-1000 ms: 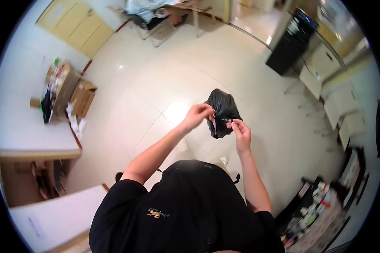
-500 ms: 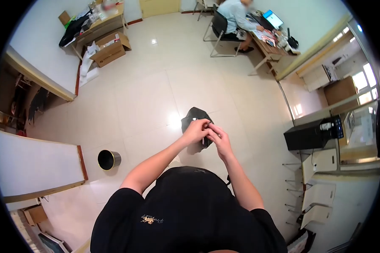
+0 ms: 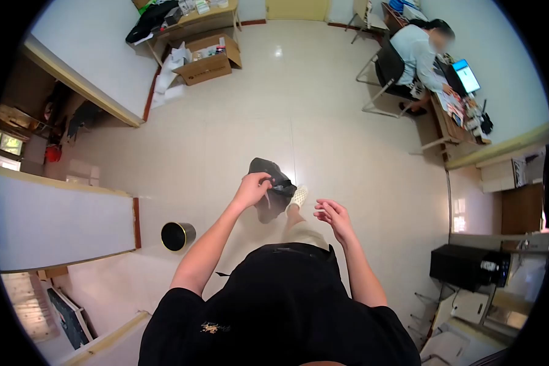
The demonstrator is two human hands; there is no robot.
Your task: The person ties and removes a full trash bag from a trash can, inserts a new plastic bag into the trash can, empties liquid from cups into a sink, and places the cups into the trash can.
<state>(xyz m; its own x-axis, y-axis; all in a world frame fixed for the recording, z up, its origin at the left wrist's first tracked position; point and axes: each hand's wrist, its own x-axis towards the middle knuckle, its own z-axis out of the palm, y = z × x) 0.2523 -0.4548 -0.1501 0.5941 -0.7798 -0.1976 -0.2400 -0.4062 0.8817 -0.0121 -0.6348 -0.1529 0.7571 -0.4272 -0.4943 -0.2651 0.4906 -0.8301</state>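
A dark, partly see-through plastic bag [image 3: 273, 204] hangs from my left hand [image 3: 253, 189], whose fingers are closed on its top. The bag is in front of my body, just left of the light shoe [image 3: 298, 196] on one of my feet. A thin pale strip shows at the bag's top, beside my fingers. My right hand [image 3: 333, 215] is to the right of the bag and apart from it. Its fingers are spread and hold nothing.
A black bin [image 3: 174, 236] stands on the floor to the left. An open cardboard box [image 3: 208, 68] is beneath a table at the far left. A person [image 3: 416, 55] sits at a desk [image 3: 446, 125] at the upper right. A black cabinet [image 3: 463, 266] and chairs are at the right.
My right hand has come away from the bag and my left hand, moving right, and its fingers have opened. The view has turned, and one foot has come into sight beside the bag.
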